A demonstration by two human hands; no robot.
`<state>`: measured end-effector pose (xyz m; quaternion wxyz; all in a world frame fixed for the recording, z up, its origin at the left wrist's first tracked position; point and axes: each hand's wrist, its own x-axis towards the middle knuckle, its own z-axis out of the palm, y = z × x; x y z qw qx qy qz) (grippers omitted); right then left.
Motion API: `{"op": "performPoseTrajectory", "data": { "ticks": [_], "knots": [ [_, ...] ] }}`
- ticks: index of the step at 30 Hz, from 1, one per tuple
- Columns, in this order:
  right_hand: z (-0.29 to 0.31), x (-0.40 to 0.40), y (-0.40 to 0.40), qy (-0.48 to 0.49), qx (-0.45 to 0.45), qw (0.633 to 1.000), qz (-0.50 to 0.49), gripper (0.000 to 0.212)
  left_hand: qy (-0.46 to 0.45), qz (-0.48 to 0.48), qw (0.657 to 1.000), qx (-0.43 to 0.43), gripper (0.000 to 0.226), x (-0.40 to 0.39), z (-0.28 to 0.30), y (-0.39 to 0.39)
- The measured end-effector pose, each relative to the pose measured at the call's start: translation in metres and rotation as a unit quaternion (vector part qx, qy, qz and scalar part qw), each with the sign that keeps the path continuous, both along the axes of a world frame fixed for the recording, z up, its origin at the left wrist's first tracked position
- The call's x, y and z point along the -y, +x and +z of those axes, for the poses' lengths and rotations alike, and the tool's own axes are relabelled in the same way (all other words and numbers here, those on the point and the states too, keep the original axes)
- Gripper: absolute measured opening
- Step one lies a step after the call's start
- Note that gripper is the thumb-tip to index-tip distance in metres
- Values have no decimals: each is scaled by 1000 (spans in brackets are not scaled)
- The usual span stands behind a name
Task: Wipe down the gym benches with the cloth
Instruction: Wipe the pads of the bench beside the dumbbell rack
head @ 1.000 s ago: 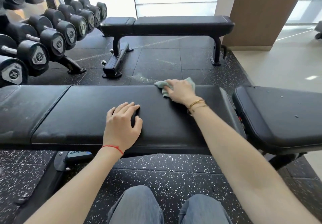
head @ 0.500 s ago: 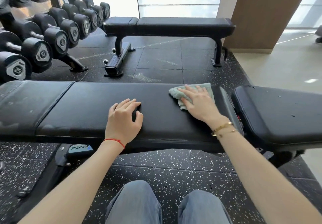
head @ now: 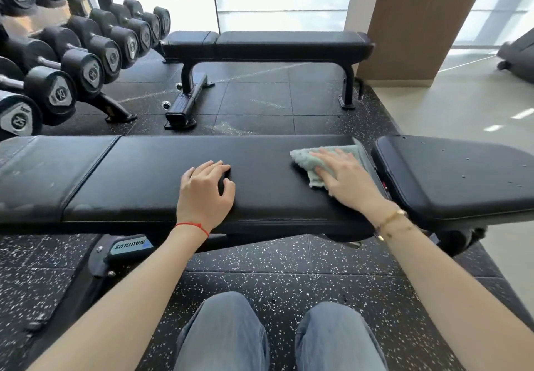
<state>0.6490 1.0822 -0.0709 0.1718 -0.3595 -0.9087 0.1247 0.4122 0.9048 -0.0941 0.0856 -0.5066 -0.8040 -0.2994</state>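
Three counters; right hand (head: pixel 348 178) presses one cloth (head: pixel 320 165) flat-fingered on the nearest counter (head: pixel 260 174) (left hand (head: pixel 203 191) rests spread).

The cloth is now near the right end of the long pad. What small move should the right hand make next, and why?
Probably slide the cloth back toward the left along the near part of the pad. The right hand presses it flat at the pad's right end, so little remains to wipe that way, while the left hand rests mid-pad and the surface between them is uncovered.
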Motion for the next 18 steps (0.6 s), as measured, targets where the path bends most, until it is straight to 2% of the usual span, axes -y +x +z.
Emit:
{"op": "performPoseTrajectory", "data": {
  "ticks": [3,7,13,18],
  "knots": [
    [-3,-2,-30,9,30,998,-50,45,7,1,1000,0,42,0,1,1],
    [-3,42,-29,7,-3,1000,28,43,6,-1,1000,-2,42,1,1,1],
    [-1,89,23,14,-11,996,89,48,-10,-7,1000,-20,45,7,1,1],
    [8,46,46,-9,-34,998,-43,40,-24,-10,999,-21,48,4,1,0]
  ]
}}
